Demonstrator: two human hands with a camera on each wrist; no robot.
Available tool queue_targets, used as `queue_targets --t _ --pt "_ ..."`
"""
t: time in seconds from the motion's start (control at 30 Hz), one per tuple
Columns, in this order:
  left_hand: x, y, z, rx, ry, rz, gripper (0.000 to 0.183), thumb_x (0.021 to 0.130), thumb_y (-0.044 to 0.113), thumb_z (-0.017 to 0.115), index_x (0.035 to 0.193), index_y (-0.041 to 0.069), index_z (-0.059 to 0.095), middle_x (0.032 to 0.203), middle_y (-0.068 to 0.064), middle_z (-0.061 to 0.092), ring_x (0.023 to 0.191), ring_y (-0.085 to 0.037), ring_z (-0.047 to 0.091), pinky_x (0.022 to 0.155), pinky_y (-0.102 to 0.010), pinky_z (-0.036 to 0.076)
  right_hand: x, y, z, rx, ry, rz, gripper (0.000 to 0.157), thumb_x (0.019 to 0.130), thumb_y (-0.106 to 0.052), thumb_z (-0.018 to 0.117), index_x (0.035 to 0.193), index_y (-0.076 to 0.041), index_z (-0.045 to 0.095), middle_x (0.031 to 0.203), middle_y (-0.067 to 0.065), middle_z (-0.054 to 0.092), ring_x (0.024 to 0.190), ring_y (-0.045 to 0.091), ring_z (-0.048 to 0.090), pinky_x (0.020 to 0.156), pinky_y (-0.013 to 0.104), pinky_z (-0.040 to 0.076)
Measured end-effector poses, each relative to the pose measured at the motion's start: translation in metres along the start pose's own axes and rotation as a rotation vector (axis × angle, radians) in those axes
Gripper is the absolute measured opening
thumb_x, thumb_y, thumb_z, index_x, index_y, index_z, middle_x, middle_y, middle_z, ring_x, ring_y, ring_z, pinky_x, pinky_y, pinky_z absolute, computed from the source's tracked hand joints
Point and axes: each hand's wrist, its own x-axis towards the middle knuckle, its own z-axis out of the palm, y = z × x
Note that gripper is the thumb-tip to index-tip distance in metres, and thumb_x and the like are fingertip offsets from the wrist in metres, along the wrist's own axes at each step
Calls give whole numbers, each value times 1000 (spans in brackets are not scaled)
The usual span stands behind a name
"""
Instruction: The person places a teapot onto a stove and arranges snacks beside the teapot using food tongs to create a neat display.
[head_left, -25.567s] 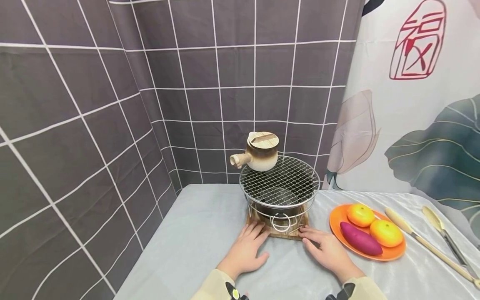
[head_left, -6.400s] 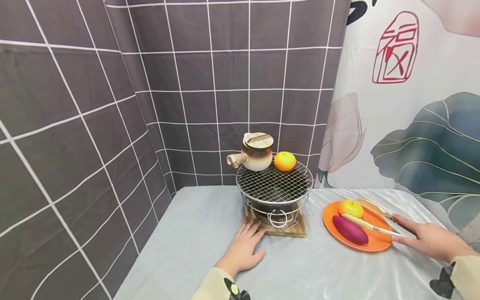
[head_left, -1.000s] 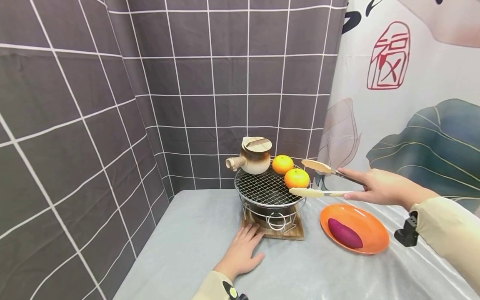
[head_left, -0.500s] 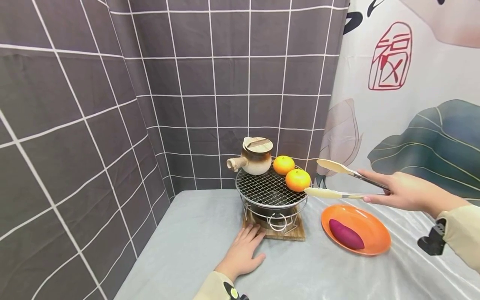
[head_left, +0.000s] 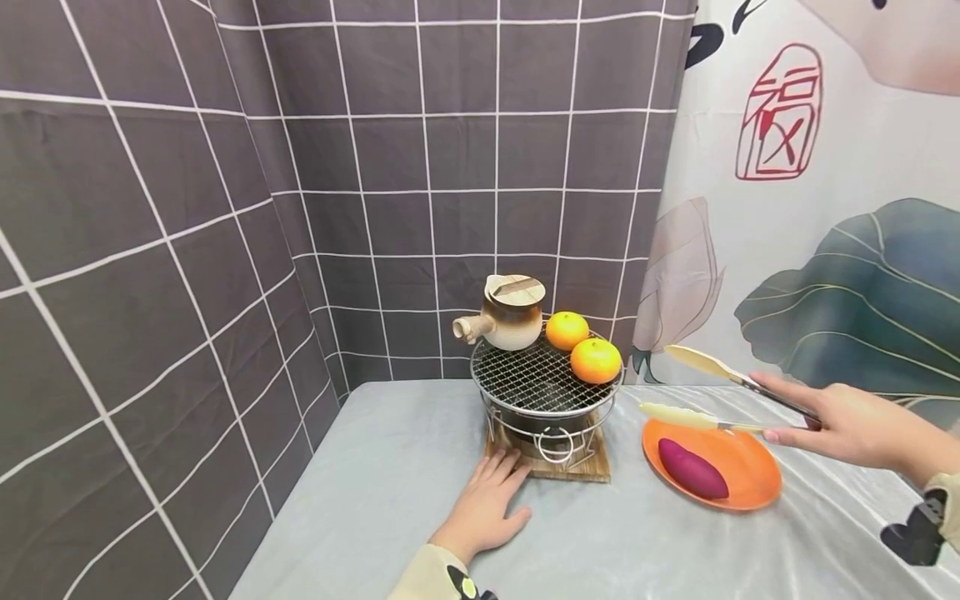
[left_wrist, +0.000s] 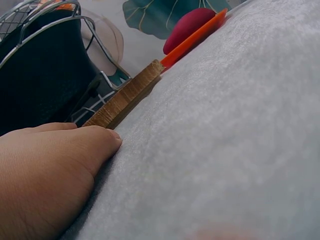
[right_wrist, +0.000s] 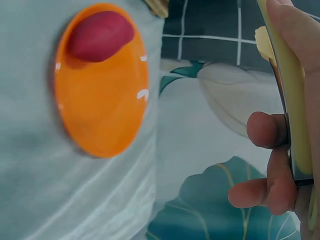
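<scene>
My right hand holds a pair of tongs, their two pale tips spread apart with nothing between them. The lower tip overlaps the far rim of the orange plate in the head view. On that plate lies a purple sweet potato. Two mandarins sit on the round wire grill, one in front and one behind. Beside them stands a lidded clay pot with a side handle. My left hand rests flat, fingertips at the wooden board under the grill.
A pale cloth covers the table. A dark tiled curtain rises behind and at the left, and a printed floral cloth hangs at the right. The plate stands right of the grill.
Over the last second the tongs have drawn back right and down from the front mandarin, which stays on the grill. Earlier, both mandarins lay on the plate. The left hand keeps its place.
</scene>
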Motion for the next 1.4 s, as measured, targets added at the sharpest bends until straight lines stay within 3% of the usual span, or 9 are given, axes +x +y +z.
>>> queue_targets --t 0.37,0.67,0.97,1.2,1.4 --pt "0 0 -1 -20 3 -6 63 94 42 59 150 16 51 158 -8 42 148 -30 34 120 -51 28 -41 10 40 50 64 -33 78 83 -36 82 151 -19 48 55 -26 29 47 -6 27 47 16 26" --pt "1 -1 2 -16 10 4 63 95 43 58 151 16 49 158 -8 42 148 -30 34 119 -52 30 -63 15 72 101 -91 35 77 93 -41 71 157 -15 38 59 -22 32 51 -4 31 47 18 28" --pt "0 -2 4 -5 31 18 63 94 44 59 150 16 50 157 -8 43 147 -30 35 118 -51 31 -77 21 91 113 -180 68 77 98 -41 63 162 -27 23 59 -19 33 53 -4 33 51 21 29" --pt "0 -2 3 -5 50 28 64 94 43 60 150 15 50 156 -9 44 146 -32 37 117 -53 32 -83 22 99 101 -158 41 65 99 -39 64 156 -18 41 59 -23 37 59 -6 37 55 23 34" --pt "0 -2 3 0 36 20 65 93 44 60 151 16 49 157 -8 43 147 -31 36 118 -51 31 -82 23 100 104 -225 60 60 102 -40 59 155 -20 43 62 -23 42 67 -7 44 56 24 41"
